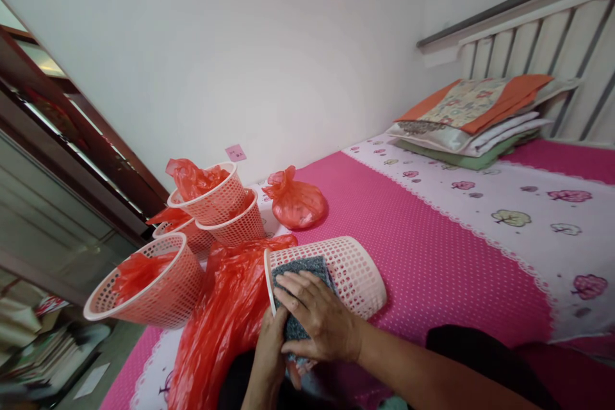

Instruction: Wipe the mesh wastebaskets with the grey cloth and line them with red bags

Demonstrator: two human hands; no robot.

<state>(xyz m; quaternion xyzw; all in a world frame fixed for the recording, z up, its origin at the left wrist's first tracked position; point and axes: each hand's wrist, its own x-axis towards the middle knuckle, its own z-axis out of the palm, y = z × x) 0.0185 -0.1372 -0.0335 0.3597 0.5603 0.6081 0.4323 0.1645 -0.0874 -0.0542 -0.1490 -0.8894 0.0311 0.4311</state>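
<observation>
A white perforated plastic basket (353,272) lies tipped on its side on the bed in front of me. Against its side, near the rim, is a folded dark grey cloth (307,265). My right hand (319,320) presses the cloth to the basket, fingers stretched over it and thumb apart. My left hand (270,343) is at the basket's near rim, thumb against the rim and cloth edge; its other fingers are mostly hidden under the right hand and basket. A heap of red plastic bags (225,295) lies just left of the basket.
Several pinkish baskets (185,288) with red bags inside stand at the left, some stacked. A knotted red bag (298,202) sits by the wall. Folded bedding (473,118) is piled at the headboard (548,35). Books (43,359) lie below on the left.
</observation>
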